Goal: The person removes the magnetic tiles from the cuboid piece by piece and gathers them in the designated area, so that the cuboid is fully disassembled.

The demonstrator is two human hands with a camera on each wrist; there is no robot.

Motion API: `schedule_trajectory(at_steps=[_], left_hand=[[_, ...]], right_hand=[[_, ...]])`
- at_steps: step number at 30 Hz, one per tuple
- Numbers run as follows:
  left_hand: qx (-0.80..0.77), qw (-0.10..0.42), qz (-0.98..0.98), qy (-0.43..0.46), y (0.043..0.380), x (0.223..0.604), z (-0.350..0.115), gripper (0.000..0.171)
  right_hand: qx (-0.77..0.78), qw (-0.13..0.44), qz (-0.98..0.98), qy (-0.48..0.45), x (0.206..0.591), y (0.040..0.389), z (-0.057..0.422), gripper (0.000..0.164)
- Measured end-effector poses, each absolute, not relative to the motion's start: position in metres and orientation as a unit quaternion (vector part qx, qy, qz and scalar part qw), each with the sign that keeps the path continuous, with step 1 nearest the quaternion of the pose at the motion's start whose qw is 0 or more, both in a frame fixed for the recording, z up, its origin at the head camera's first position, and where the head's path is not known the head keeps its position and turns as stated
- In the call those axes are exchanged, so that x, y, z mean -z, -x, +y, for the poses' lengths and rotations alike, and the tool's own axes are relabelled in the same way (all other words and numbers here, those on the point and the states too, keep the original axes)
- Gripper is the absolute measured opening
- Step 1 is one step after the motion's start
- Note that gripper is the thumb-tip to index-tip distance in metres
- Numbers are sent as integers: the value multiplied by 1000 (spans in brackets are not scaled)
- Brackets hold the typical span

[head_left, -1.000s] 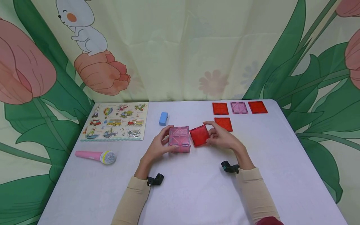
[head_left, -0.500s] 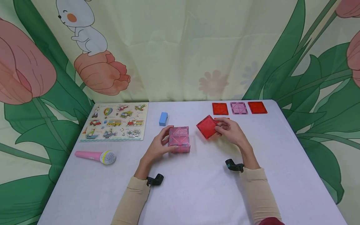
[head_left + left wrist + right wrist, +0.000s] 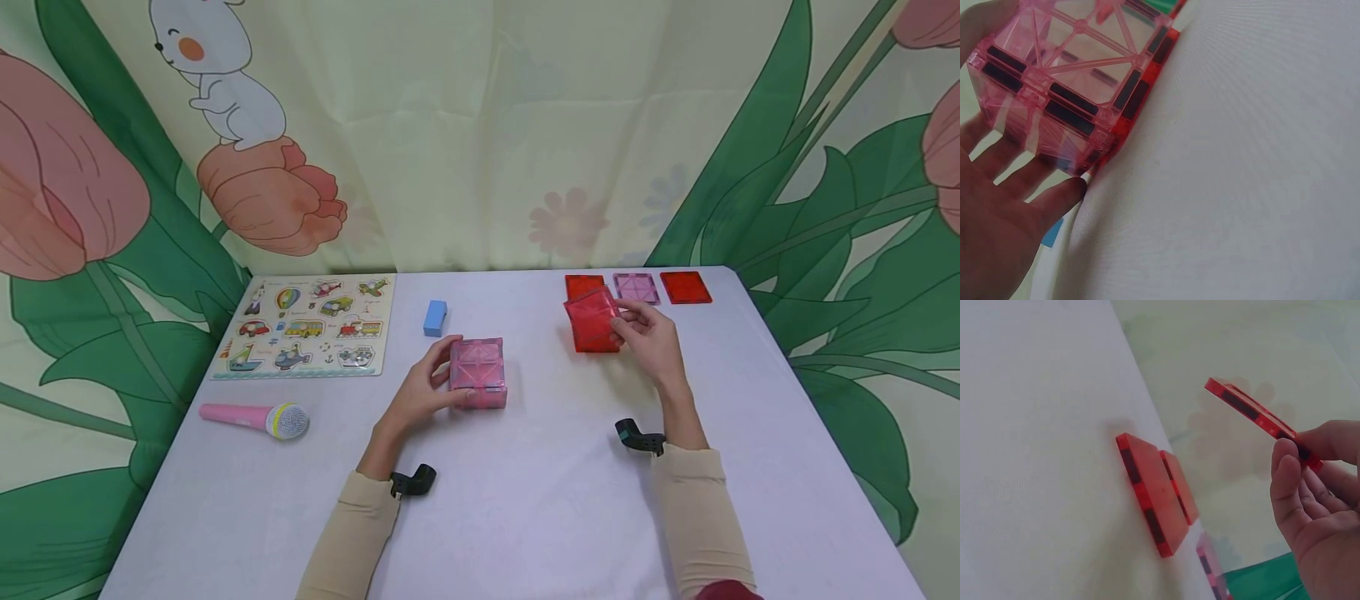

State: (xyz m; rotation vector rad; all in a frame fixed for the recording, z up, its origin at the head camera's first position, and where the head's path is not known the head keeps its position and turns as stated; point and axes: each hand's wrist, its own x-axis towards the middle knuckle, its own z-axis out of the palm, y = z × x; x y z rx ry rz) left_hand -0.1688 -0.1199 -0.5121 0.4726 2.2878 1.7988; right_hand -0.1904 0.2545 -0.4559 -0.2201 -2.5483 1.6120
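Your counter (image 3: 525, 508) is under plain white cloth, backed by a pale curtain (image 3: 420, 125) printed with big tulips, leaves and a white cartoon animal (image 3: 247, 104). Puzzle board (image 3: 375, 308) at far left, printed with vehicles; its small lettering is unreadable. Pink mic (image 3: 236, 415) in front of it, blue block (image 3: 435, 318) to its right. Your left hand (image 3: 416, 396) grips the pink box (image 3: 478, 371), mid-counter. Your right hand (image 3: 651, 342) pinches a red tile (image 3: 1250, 412), tilted, raised above the flat tiles (image 3: 686, 287) at far right.
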Motion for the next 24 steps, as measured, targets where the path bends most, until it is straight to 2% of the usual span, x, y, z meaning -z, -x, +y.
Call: schedule_trajectory(at_steps=[4,9,24], left_hand=[[-608,93,771,-163,169,512,-120,87],[-610,93,770,-162,168,511,-120,88],[-607,103,773,-155,167,510,-119,89]], right_hand=[[-546,101,-824,113,459,193,263,47],[-554,125,-807,165,463,194,274,47],[-556,100,-776,280,478,199,303,49]])
